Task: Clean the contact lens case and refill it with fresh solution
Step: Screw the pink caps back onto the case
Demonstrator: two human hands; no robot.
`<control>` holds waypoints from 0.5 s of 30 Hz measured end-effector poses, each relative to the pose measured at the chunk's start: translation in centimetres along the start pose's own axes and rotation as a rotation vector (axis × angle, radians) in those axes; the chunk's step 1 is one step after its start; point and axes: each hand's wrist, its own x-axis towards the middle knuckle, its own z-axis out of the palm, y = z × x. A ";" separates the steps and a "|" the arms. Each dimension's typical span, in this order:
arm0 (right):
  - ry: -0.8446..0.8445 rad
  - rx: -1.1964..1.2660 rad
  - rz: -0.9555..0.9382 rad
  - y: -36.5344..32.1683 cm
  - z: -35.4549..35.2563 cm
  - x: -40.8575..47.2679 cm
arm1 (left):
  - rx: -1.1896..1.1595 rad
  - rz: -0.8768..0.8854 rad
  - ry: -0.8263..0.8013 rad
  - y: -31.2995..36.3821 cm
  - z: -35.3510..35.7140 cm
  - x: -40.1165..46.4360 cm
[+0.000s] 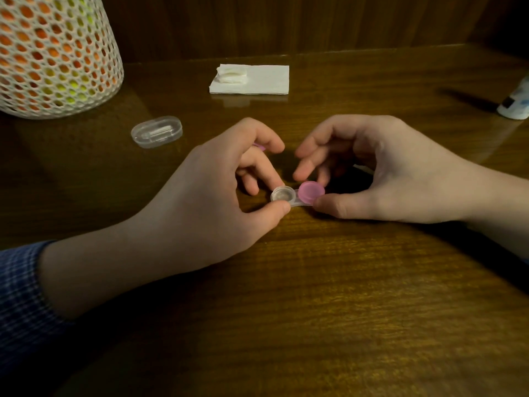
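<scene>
A small clear contact lens case (294, 199) lies on the wooden table at the centre. Its left well (282, 194) is uncovered. Its right well carries a pink cap (311, 190). My left hand (229, 179) pinches the left end of the case between thumb and a finger, and a second pink cap (260, 146) shows between its upper fingers. My right hand (380, 170) has its thumb against the right end by the pink cap, with its fingers curled above. A white solution bottle (515, 106) lies at the far right edge, partly cut off.
A folded white tissue (266, 80) with a cotton pad (231, 74) on it lies at the back. A small clear plastic box (157, 131) sits to the left. A tall mesh-covered lamp (54, 53) glows at the back left. A wooden wall closes the back.
</scene>
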 end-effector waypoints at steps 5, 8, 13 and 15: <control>-0.014 0.010 -0.008 -0.2 0.1 0.0 | -0.004 -0.012 0.001 0.1 0.0 0.0; -0.006 -0.005 -0.010 -0.1 0.1 0.0 | -0.007 -0.004 0.003 0.0 0.0 -0.1; 0.031 -0.029 -0.018 0.1 0.3 0.0 | -0.002 0.001 0.004 0.0 0.0 -0.1; 0.038 -0.040 -0.018 0.1 0.4 0.0 | 0.000 0.000 0.006 0.0 0.0 0.0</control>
